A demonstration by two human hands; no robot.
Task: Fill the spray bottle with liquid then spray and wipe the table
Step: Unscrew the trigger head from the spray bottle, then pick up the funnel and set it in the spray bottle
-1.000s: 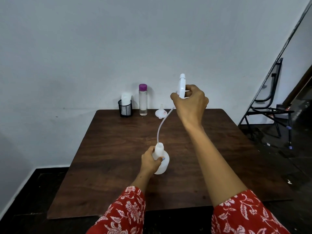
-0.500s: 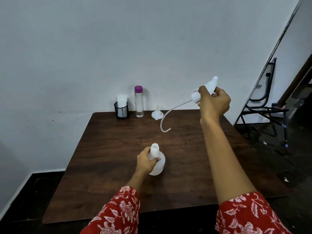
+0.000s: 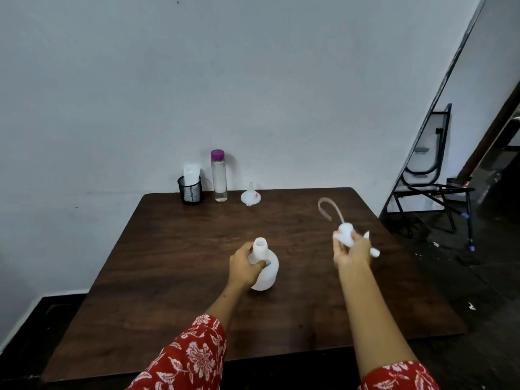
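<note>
A white spray bottle point(image 3: 266, 270) stands upright at the middle of the dark wooden table point(image 3: 168, 277), its neck uncapped. My left hand point(image 3: 244, 267) grips it by the shoulder. My right hand point(image 3: 351, 250) holds the white spray head point(image 3: 346, 233) low over the table's right side, and its curled tube point(image 3: 327, 208) points away from me. A clear bottle with a purple cap point(image 3: 219, 175), holding clear liquid, stands at the far edge. A small white funnel point(image 3: 251, 195) sits mouth down beside it.
A black mesh cup point(image 3: 190, 189) with white tissue stands at the far left of the row by the wall. A black metal chair point(image 3: 430, 175) stands off the table's right side. The floor around is dark.
My right hand pulled the spray head and its tube out of the bottle, swung it right and lowered it toward the table. My left hand stayed on the bottle.
</note>
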